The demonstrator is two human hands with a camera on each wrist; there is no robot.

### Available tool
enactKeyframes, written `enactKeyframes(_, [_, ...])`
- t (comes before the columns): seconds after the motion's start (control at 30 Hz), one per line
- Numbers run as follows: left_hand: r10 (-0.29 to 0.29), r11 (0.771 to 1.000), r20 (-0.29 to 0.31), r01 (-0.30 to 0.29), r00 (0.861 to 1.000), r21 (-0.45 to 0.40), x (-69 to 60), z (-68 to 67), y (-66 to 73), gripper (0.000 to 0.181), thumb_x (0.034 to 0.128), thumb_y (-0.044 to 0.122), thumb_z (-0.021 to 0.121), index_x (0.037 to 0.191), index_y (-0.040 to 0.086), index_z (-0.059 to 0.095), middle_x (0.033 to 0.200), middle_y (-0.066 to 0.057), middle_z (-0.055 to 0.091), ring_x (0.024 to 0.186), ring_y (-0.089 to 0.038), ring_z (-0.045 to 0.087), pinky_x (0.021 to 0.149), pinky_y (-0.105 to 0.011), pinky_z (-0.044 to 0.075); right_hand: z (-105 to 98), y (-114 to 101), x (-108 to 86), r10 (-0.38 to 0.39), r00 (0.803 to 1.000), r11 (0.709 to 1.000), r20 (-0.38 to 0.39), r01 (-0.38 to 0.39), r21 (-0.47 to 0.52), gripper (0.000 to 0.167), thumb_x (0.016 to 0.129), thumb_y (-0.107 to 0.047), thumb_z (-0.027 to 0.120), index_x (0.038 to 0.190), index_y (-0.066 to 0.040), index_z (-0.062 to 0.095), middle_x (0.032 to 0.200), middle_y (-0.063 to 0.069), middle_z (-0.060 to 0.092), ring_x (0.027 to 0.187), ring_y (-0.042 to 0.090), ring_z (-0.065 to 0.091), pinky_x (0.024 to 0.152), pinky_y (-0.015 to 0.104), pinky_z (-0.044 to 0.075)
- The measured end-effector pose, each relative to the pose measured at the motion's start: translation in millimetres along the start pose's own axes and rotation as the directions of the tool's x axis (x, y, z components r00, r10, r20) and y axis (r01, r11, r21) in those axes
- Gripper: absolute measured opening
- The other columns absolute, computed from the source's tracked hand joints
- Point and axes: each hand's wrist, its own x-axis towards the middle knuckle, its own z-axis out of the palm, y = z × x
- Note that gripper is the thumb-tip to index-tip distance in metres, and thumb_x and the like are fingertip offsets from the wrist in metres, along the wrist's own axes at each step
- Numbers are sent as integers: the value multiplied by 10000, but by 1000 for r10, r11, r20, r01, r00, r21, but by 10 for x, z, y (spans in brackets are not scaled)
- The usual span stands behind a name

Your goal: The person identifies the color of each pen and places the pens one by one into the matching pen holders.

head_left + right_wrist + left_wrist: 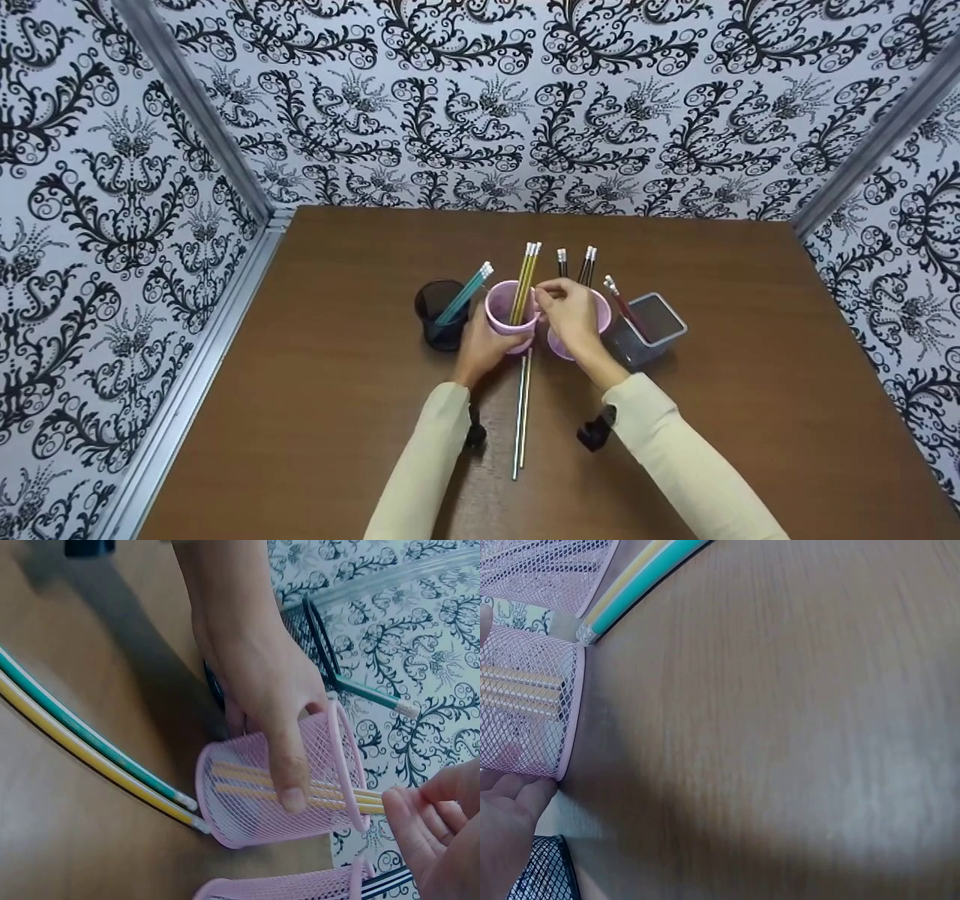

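My left hand (486, 346) grips a pink mesh pencil cup (274, 791), its thumb across the near side. Several yellow pencils (525, 281) stand in this cup, eraser ends up. At the cup's rim is my right hand (571, 309), thumb and forefinger close together beside the yellow pencils. In the right wrist view its fingertips (397, 802) cover part of those pencils; whether they pinch one is hidden. On the table before the cup lie a green pencil (97, 735) and a loose yellow pencil (97, 771), side by side.
Left of the held cup stands a black mesh cup (429, 307) with teal pencils (463, 294). To the right are a second pink cup (603, 313) with black striped pencils (587, 266) and a square mesh holder (637, 352) with dark red pencils (624, 307). Patterned walls enclose the brown table (337, 337).
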Motion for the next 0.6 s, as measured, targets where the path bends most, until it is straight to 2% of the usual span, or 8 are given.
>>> enactKeyframes(0.1, [-2, 1000, -1, 2, 1000, -1, 3, 7, 0, 930, 655, 315, 911, 1439, 88, 465, 1310, -110, 642, 1165, -250, 628, 1043, -412, 494, -47, 24, -94, -39, 999, 999, -16, 39, 6, 140, 880, 21, 658, 965, 120, 707, 848, 297, 712, 568, 88, 652, 535, 203, 560])
enactKeyframes(0.23, [-6, 1000, -1, 6, 1000, 11, 1, 2, 1, 928, 653, 335, 912, 1431, 88, 472, 1313, -109, 642, 1168, -255, 630, 1043, -414, 494, -82, 85, -213, -51, 998, 998, -24, 50, -30, 135, 889, -1, 664, 970, 96, 712, 852, 272, 727, 591, 37, 641, 593, 263, 594])
enactKeyframes(0.33, [-6, 999, -2, 6, 1000, 34, 3, 0, -3, 934, 654, 360, 911, 1427, 79, 468, 1317, -119, 642, 1176, -272, 636, 1042, -422, 499, -91, 135, -294, -57, 998, 996, -33, 55, -64, 127, 892, -28, 672, 968, 61, 720, 840, 232, 732, 612, 68, 650, 566, 223, 569])
enactKeyframes(0.5, [5, 997, -15, -4, 1000, 75, 7, 6, -10, 955, 663, 394, 900, 1437, 59, 451, 1321, -150, 644, 1180, -314, 647, 1030, -439, 509, -73, 265, -446, -132, 990, 985, -55, 124, -122, 86, 885, -42, 681, 925, 16, 730, 765, 158, 726, 570, 102, 636, 510, 166, 504])
enactKeyframes(0.6, [6, 998, -19, -5, 1000, 65, 5, 15, -4, 973, 656, 374, 907, 1456, 71, 443, 1327, -153, 640, 1183, -312, 645, 1034, -432, 506, -42, 399, -563, -100, 994, 988, -45, 94, -119, 85, 894, -57, 677, 927, 4, 726, 739, 148, 722, 552, 147, 644, 498, 186, 509])
